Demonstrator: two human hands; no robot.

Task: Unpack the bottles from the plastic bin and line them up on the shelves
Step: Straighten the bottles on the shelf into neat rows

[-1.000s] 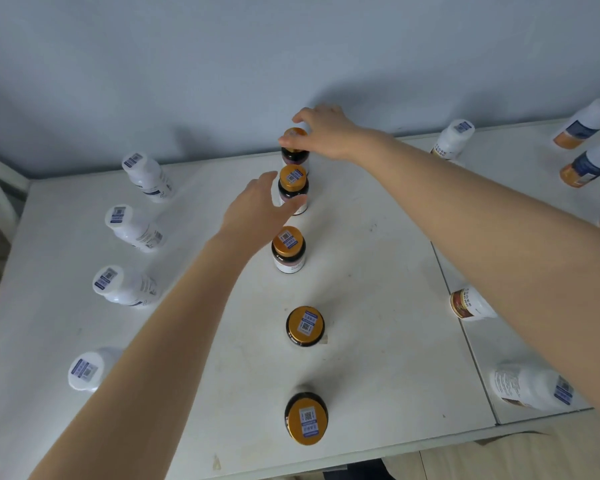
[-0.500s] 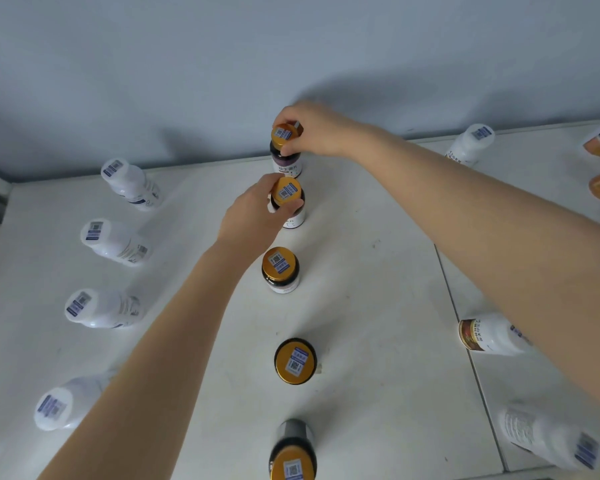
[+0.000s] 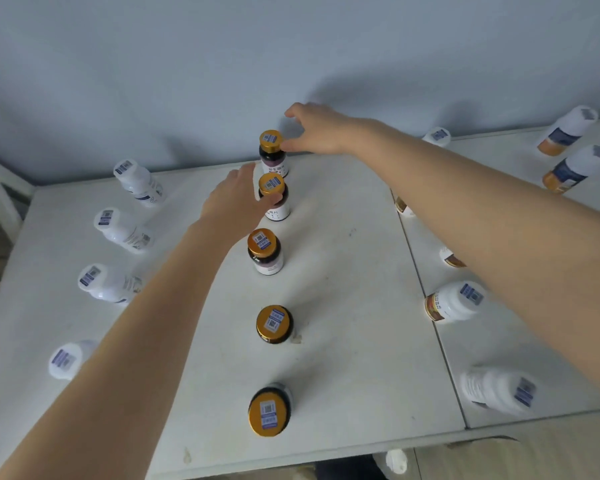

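A pale blue-grey wall (image 3: 291, 46) backs a white shelf surface (image 3: 354, 299) seen from above, with a second white panel (image 3: 520, 348) abutting it on the right. White bottles (image 3: 122, 230) form a column at the left, and further bottles (image 3: 454, 303) sit on the right panel. Down the middle runs a file of five dark bottles (image 3: 265, 252) with gold caps, all upright, long axes vertical.

I see both bare arms reaching to its far end. The right hand (image 3: 321, 128) is nearer the farthest bottle (image 3: 272, 154), which stands just to its left by the wall. Its fingers are spread wide, thumb tip at the cap's edge, holding nothing. The left hand (image 3: 236, 199) sits left of the second bottle (image 3: 274, 199), fingers straight, thumb touching below its cap.
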